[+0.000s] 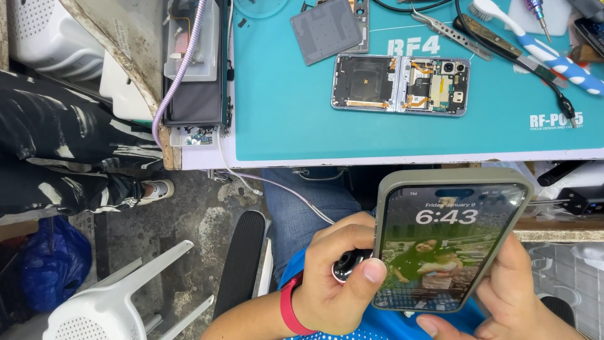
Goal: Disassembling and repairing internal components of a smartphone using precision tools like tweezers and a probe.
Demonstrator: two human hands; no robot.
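Observation:
A smartphone [450,236] in a grey-green case is lit up in my lap, its lock screen showing. My right hand [509,296] cradles it from below and the right. My left hand [336,280], with a red band on the wrist, rests its thumb on the phone's left edge and closes around a small round black and silver object [345,267]. On the teal work mat [283,113] above lies an opened folding phone [401,84] with its back covers off and its inner parts showing.
A grey plate [327,30], tweezers [450,28], a blue and white brush [541,47] and a black cable [535,69] lie on the mat. A braided cable [179,72] runs over a dark box at the left. Another person's patterned trouser leg [69,151] and a white plastic chair [119,296] are on the left.

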